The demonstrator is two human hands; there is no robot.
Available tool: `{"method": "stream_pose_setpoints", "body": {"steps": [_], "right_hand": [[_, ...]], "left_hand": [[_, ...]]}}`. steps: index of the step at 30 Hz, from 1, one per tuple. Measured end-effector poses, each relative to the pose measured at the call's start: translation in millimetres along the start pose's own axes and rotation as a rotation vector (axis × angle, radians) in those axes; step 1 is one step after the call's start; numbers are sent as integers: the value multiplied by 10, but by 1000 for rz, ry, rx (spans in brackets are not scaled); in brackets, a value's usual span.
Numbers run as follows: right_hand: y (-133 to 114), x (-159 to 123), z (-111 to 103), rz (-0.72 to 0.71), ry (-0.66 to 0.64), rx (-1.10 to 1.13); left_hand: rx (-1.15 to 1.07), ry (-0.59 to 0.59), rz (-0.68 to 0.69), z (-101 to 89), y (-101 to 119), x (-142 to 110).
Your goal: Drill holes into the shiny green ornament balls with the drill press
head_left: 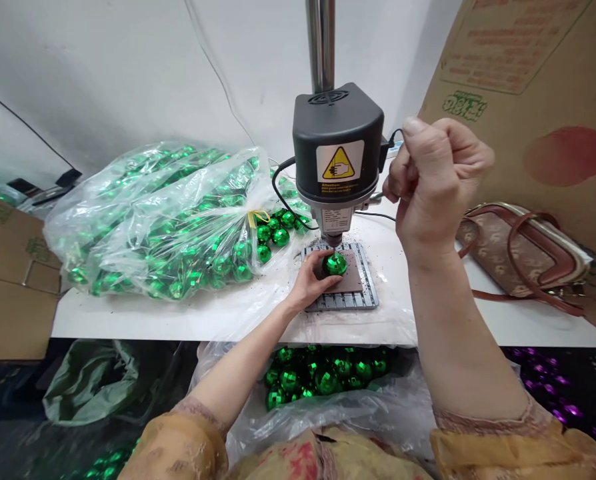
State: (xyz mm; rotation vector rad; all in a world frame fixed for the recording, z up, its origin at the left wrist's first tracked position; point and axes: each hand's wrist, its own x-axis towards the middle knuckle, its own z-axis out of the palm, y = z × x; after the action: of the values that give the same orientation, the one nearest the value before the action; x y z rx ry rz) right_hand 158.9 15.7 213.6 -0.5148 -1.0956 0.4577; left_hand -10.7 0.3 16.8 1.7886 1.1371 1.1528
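My left hand [314, 279] grips a shiny green faceted ball [336, 265], thumb and fingers around its sides. The ball sits on a brown pad [352, 280] over the slotted metal base [371, 300] of a small bench drill press [335, 147]. Directly above the ball is the drill's chuck; whether the bit touches it I cannot tell. Raised beside the drill head, my right hand [431, 173] is closed in a fist at the machine's right side. What lies inside those fingers is hidden, though a metal lever end shows just below them.
Left of the drill lies a clear plastic bag [178, 220] full of green balls, tied with yellow. More green balls [328, 373] fill a plastic-lined container below the table edge. A handbag [528, 253] and a cardboard box [538, 120] stand right. Dark crumbs litter the white table [248, 320].
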Motion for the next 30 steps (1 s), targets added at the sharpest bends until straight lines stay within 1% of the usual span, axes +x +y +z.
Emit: {"method": "stream_pose_setpoints", "body": {"steps": [3,5,11,13,17,20,24,30], "right_hand": [[22,6,-2,-12,14,63],[46,11,-9,-24,14,88],[82,2,-58,-17,-41,-75],[62,-31,-66,-28,-42,-80],[24,-165,-73,-98,14,-24],[41,-278,-89,-157,55,7],[96,-369,-124,-209,33,42],[159,-403,-180,-280,-35,82]], "left_hand": [[-63,-42,-23,29,3,-18],[-101,-45,-46,48,-10,-29],[-137,12,-70,95,-46,-40],[-133,17,-69,100,-48,-40],[-131,23,-69,101,-62,-40],[-131,29,-56,105,-81,-40],[-120,21,-42,109,-90,-42],[-116,21,-34,107,-65,-47]]}}
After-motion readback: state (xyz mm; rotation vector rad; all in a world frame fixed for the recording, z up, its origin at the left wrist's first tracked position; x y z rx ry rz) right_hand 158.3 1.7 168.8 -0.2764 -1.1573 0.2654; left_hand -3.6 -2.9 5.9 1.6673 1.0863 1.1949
